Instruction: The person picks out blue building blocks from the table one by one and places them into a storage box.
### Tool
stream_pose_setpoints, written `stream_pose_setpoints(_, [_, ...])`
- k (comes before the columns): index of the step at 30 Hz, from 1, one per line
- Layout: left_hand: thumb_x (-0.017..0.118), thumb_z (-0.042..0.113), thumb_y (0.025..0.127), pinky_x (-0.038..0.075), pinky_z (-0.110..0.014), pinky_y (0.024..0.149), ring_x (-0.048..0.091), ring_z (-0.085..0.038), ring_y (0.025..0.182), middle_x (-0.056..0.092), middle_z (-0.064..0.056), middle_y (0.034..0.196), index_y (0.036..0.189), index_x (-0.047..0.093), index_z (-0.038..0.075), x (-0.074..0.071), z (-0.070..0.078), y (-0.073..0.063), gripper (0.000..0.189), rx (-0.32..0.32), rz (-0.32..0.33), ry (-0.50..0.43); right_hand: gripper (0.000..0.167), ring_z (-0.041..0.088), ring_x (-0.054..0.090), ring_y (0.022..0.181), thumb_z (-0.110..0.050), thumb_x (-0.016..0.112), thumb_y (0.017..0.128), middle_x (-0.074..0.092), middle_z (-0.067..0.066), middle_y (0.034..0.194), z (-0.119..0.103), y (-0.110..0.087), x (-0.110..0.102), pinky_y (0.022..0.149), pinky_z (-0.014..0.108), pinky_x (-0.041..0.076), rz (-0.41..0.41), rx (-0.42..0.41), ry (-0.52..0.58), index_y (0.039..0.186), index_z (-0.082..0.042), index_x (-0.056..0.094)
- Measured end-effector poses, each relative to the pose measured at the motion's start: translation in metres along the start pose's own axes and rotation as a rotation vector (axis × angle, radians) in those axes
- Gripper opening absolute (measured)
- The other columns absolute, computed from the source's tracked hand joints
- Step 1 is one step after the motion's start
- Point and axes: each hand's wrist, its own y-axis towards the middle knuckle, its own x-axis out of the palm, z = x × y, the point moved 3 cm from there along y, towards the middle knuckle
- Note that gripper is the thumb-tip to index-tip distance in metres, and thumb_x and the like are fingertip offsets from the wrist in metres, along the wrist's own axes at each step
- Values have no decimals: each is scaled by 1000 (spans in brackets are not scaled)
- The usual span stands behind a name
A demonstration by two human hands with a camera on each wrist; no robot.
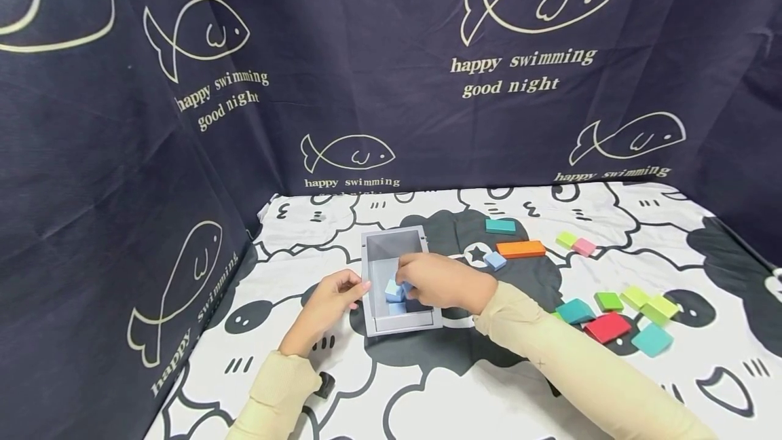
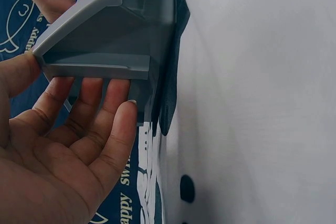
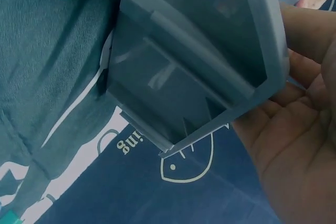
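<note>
A grey plastic box (image 1: 403,322) with an open top sits on the patterned cloth. My left hand (image 1: 332,301) grips its left side; in the left wrist view, the thumb is at the rim and the other fingers (image 2: 90,98) are against the outer ledge. My right hand (image 1: 436,279) reaches over the right wall, its fingertips down inside the box, pinching a small blue block (image 1: 408,288) that they partly cover. Beside it in the box lie a light blue block (image 1: 394,290) and another blue block (image 1: 397,308). In the right wrist view the box wall hides the right fingertips.
Right of the box lie a blue block (image 1: 495,261), an orange block (image 1: 521,249) and a teal block (image 1: 500,226). Farther right are a pink block (image 1: 584,247) and a loose group with a red block (image 1: 607,327). A dark curtain (image 1: 391,73) stands behind.
</note>
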Motion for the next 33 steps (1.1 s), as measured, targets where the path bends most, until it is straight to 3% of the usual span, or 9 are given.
stream_pose_setpoints(8, [68,19,95,57,-37,74,59,-25,84,60,-1,83,92,63,1,-1,-2,0,19,5,-10,12,16,5,52,69,-6,79,81,58,-4,83,-1,5,9,66,22,51,-57,-25,-10,96,-11,77])
stream_pose_setpoints(17, [68,20,95,56,-34,73,59,-25,82,60,-7,83,92,63,0,-1,-2,0,21,20,-28,19,16,10,47,63,1,73,81,57,-5,75,-6,10,17,60,24,44,-95,8,-34,91,-11,76])
stream_pose_setpoints(33, [67,19,96,56,-35,73,60,-32,85,59,-1,81,92,64,1,-2,0,-1,19,32,-28,37,17,10,45,58,1,69,84,66,-3,75,-10,11,25,58,30,51,-41,15,-193,90,-13,76])
